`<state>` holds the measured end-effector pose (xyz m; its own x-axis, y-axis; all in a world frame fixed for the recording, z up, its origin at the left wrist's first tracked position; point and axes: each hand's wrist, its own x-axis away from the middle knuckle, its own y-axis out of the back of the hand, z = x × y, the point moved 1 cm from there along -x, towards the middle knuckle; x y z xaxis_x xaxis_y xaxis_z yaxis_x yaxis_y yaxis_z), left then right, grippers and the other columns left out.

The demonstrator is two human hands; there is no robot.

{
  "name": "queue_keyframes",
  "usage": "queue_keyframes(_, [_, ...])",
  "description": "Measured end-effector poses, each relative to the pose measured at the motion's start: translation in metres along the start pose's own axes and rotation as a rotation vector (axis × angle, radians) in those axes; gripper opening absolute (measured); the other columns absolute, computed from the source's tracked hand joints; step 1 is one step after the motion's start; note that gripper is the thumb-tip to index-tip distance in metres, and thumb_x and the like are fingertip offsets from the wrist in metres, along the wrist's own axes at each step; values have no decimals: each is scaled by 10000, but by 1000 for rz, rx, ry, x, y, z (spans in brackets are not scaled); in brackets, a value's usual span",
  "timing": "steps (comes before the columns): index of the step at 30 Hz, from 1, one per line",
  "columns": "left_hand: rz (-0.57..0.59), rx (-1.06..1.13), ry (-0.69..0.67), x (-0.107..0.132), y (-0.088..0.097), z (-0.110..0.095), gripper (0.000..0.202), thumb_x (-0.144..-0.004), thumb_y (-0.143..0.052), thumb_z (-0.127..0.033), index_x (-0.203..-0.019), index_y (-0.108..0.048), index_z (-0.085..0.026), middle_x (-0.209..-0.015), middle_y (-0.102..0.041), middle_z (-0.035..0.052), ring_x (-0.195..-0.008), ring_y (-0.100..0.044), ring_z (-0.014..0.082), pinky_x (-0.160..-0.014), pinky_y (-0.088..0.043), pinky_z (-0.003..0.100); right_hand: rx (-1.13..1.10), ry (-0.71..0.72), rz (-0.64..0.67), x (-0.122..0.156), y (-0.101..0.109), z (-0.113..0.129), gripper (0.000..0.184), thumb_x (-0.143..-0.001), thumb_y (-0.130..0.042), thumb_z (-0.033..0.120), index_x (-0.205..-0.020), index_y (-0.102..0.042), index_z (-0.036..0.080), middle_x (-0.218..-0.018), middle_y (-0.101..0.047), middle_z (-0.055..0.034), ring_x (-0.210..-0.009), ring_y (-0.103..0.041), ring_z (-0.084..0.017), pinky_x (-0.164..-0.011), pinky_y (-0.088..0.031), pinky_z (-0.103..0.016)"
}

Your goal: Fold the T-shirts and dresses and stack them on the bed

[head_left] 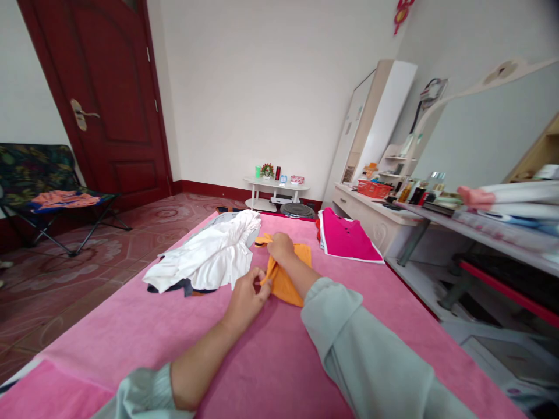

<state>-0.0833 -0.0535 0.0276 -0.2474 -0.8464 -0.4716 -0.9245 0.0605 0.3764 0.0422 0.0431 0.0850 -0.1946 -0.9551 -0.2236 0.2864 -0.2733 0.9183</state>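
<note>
An orange garment (286, 286), partly folded, lies on the pink cloth (262, 355) in front of me. My left hand (248, 297) pinches its near left edge between thumb and fingers. Farther out, my right hand (282, 249) is closed over the garment's far left part, where a strip of orange with a dark patch sticks out. The right fingertips are mostly hidden. Left of my hands is a loose heap with a white garment (218, 250) on top and darker clothes beneath it. To the right sits a folded magenta shirt (349, 235) on other folded pieces.
Beyond the pink surface stands a low white table (277, 184) with small items. At the right are a dresser (379, 212) holding a red basket (374, 188), and a grey shelf (489, 233). A folding chair (56, 180) with an orange cloth stands left, near a red door (100, 105).
</note>
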Motion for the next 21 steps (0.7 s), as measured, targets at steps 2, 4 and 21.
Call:
queue_keyframes(2, [-83,76,-35,-5,13,-13,171,-829,-492,-275,-694,-423,-195,-762,-578,-3,-719,-560,135,-648,-432,233,-60,20,-55,-7,17,0,235,-809,-488,216,-903,-691,144,-875,-692,-72,-833,-639,-173,-659,-444,-202])
queue_keyframes(4, [-135,114,-71,-12,26,-34,159,-819,-517,-285,-713,-440,-193,-897,-621,23,-811,-592,151,-691,-465,246,-213,39,-114,-13,33,0,237,-795,-473,222,-829,-698,156,-748,-672,-23,-757,-632,-152,-608,-437,-183])
queue_keyframes(21, [280,-569,34,-5,-26,-26,161,-836,-507,-300,-833,-647,-220,-857,-683,25,-780,-614,178,-640,-385,252,-388,-364,-154,88,51,-201,366,-751,-458,230,-1033,-679,159,-821,-708,-62,-816,-652,-203,-662,-478,-245])
